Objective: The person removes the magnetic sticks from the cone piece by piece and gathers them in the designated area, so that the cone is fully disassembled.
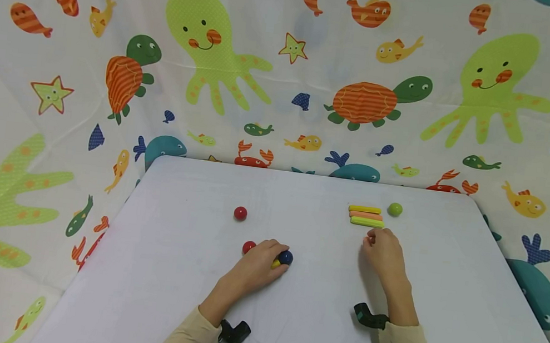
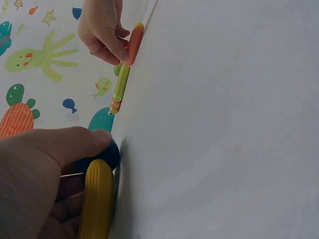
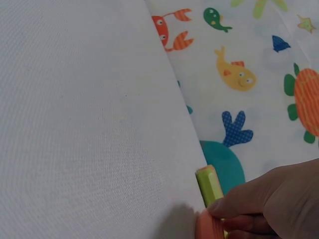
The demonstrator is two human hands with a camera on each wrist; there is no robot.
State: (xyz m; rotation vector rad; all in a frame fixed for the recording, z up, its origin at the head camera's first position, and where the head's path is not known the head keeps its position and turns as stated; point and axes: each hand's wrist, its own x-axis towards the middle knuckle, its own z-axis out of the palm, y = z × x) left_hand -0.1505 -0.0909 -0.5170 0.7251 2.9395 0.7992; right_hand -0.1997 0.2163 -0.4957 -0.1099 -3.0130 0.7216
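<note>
My left hand (image 1: 260,262) is low over the table's middle. Its thumb presses a dark blue ball (image 1: 286,257), and its fingers curl behind it. A ridged yellow stick (image 2: 97,199) lies against that ball beneath the palm; the hand partly covers it. One red ball (image 1: 248,247) peeks out past the knuckles. To the right, my right hand (image 1: 387,256) pinches a ridged salmon-orange stick (image 2: 134,45) between thumb and fingers. Just beyond are a yellow stick (image 1: 365,209), an orange stick (image 1: 366,216) and a lime stick (image 1: 367,222), side by side.
Another red ball (image 1: 240,214) sits farther back on the white table (image 1: 187,240). A green ball (image 1: 395,209) stands right of the row of sticks. Behind the table's far edge hangs a cloth (image 1: 319,42) printed with sea animals.
</note>
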